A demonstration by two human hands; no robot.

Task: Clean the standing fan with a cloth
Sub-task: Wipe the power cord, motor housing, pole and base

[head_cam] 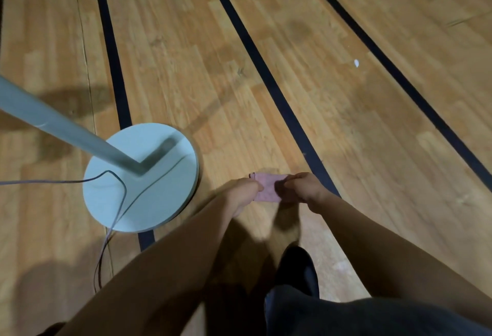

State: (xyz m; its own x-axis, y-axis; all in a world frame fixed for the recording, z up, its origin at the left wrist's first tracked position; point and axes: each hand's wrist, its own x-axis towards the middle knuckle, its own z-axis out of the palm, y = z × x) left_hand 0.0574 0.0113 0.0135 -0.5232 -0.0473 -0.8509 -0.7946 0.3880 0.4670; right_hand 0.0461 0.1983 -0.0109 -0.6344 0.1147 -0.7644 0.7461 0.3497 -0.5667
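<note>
Pink cloth point(267, 187) pinched between left hand point(246, 190) and right hand point(302, 186), held over floor point(346, 96), near fan point(141, 178) base.

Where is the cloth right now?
The pink cloth is near the middle of the head view, pinched between the left hand and the right hand, just right of the fan's round base.

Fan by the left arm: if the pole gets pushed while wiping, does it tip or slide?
Probably steady: the round base is wide and flat compared with the slim pole. A hard push high up might rock it. On the smooth wood floor it may slide instead, and the cord draped over the base could snag.
</note>
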